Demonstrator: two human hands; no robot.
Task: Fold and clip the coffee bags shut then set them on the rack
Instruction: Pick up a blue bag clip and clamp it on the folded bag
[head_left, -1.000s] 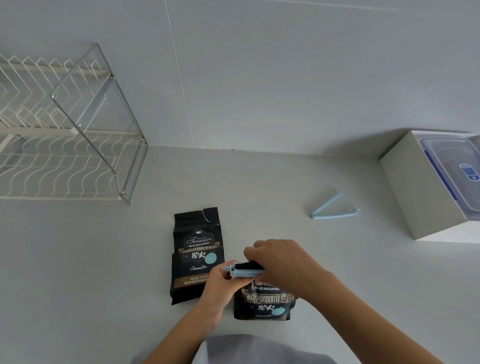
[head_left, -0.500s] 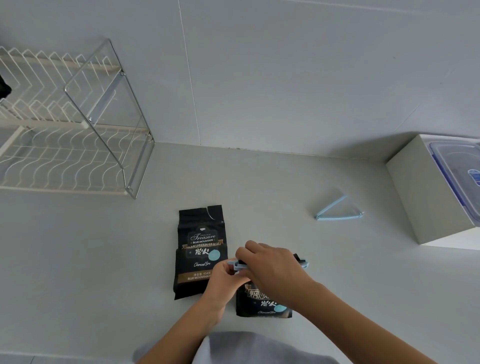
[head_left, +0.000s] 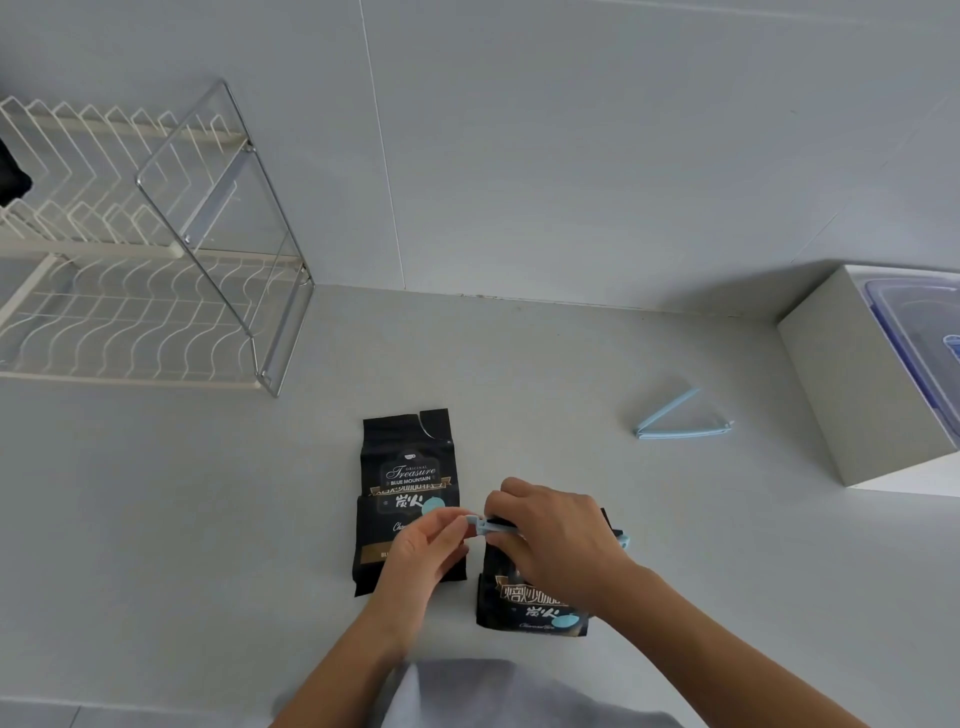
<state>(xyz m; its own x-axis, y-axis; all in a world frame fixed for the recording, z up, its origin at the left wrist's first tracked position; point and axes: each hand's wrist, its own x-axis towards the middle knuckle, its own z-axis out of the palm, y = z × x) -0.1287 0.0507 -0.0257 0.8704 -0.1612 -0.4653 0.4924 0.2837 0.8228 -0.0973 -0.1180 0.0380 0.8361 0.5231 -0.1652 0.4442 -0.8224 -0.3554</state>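
Note:
Two black coffee bags lie on the grey counter. The left bag lies flat with its top unfolded. The right bag has its top folded under a light blue clip that spans the fold. My left hand pinches the clip's left end. My right hand lies curled over the clip and the folded top, hiding most of both. A second light blue clip lies open on the counter to the right. The white wire rack stands at the back left.
A grey box holding a clear lidded container stands at the right edge. A dark object shows on the rack's upper tier at the far left. The wall runs along the back of the counter.
The view has shifted a little, so the rack shows further right. My left hand's fingertips now pinch the clip's left end, and the clip's right end shows past my right hand.

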